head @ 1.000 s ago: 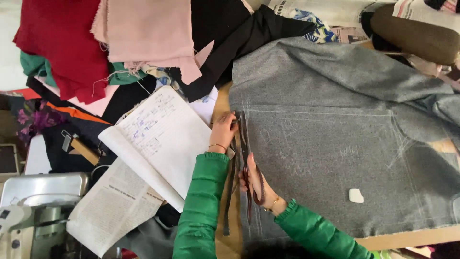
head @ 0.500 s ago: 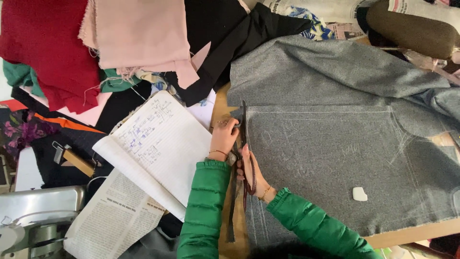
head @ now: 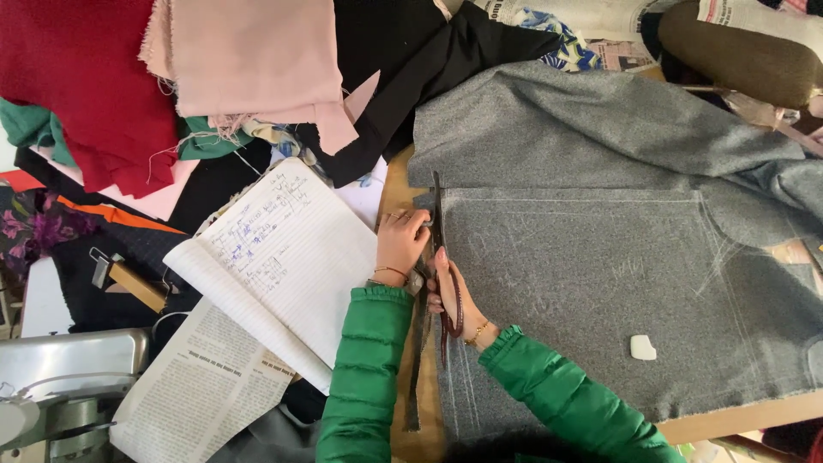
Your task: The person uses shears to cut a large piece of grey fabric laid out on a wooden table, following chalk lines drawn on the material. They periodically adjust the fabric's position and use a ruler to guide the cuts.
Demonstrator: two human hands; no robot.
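Head view: both hands at left edge of grey cloth (head: 600, 283), scissors (head: 439, 257) cutting along it.

R hand (head: 450, 300) w/ fingers clamped thru the dark red scissor handles; blades point away from the person, lying on the cloth's left edge just beside a chalk line. L hand (head: 401, 244) just left of the blades, fingers curled tog. on the cloth edge, touching it. Narrow cut strip (head: 417, 360) hangs down betw. the two green sleeves. Cloth lies flat on wooden table (head: 737, 420), chalk marks across it; white chalk piece (head: 643, 347) sits on it, well apart from hands. Open notebook (head: 283, 257) just left of L hand, newspaper (head: 201, 390) under it. Pink (head: 257, 60), red (head: 77, 77), black (head: 411, 77) fabrics piled at top.
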